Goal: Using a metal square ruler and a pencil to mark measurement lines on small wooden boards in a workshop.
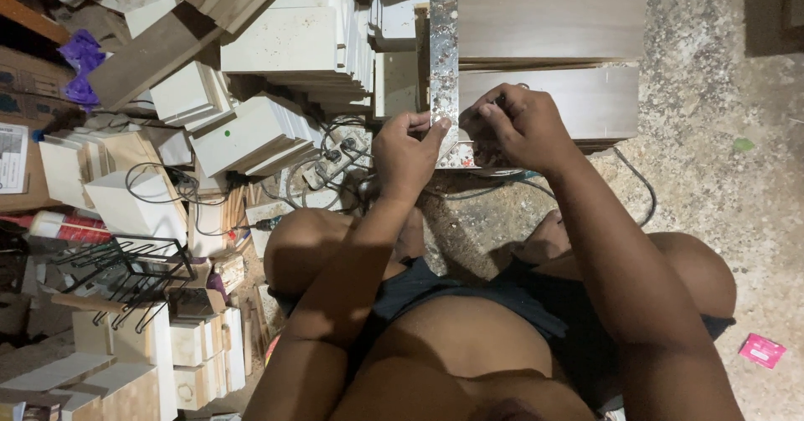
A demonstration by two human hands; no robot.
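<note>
Two hands: both work at the near end of a long speckled metal strip (443,44) lying across brown wooden boards (548,23).
Left hand (408,149): fingers curled, pinching the strip's left edge.
Right hand (512,125): fingers bunched together just right of the strip; what they pinch is hidden.
Left of the strip: pale wooden blocks (243,132), tangled black cables (331,165).
Floor (720,136): gritty concrete.
</note>
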